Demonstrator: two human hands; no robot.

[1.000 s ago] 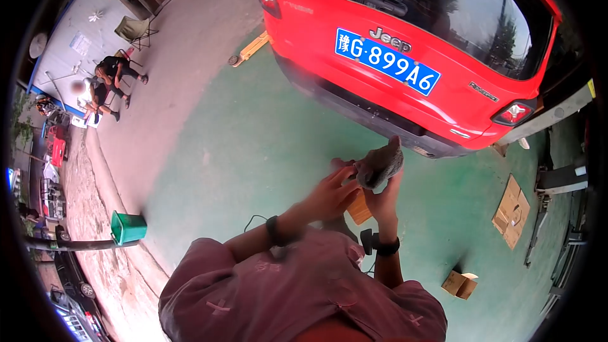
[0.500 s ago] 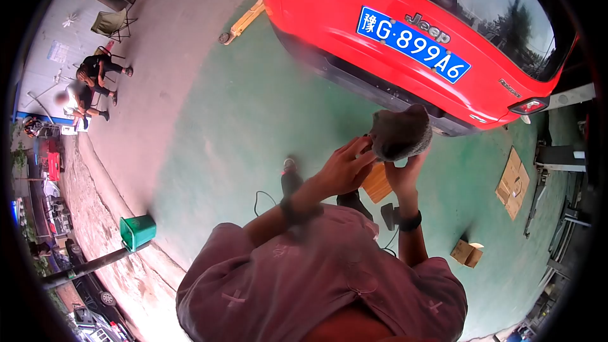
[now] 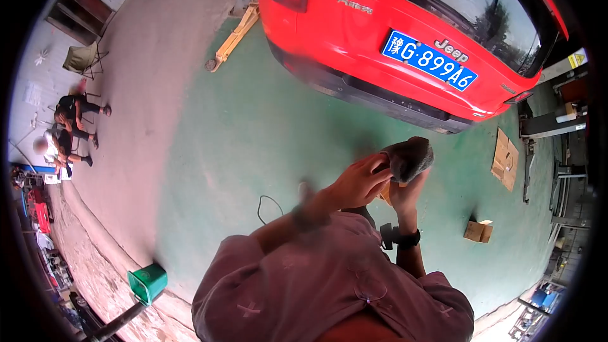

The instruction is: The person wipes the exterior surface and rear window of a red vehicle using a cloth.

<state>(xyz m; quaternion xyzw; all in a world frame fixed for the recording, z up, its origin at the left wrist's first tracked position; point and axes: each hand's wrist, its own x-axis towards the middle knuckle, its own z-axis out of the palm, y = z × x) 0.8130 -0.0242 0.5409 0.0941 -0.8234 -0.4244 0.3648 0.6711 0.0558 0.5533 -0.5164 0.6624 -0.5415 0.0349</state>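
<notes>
Left hand [image 3: 360, 182] and right hand [image 3: 407, 194] both grip a grey fabric bundle [image 3: 411, 159], right of centre; it is not set down; how much handling is done or left cannot be told; versus earlier, it appears lower, below the Jeep's rear bumper [image 3: 380, 102]; the green bucket [image 3: 153, 278] has shifted down-frame.

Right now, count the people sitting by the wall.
2. The person in dark clothes sits nearer the green folding chair; the person in a white top is beside them, farther from it.
</notes>
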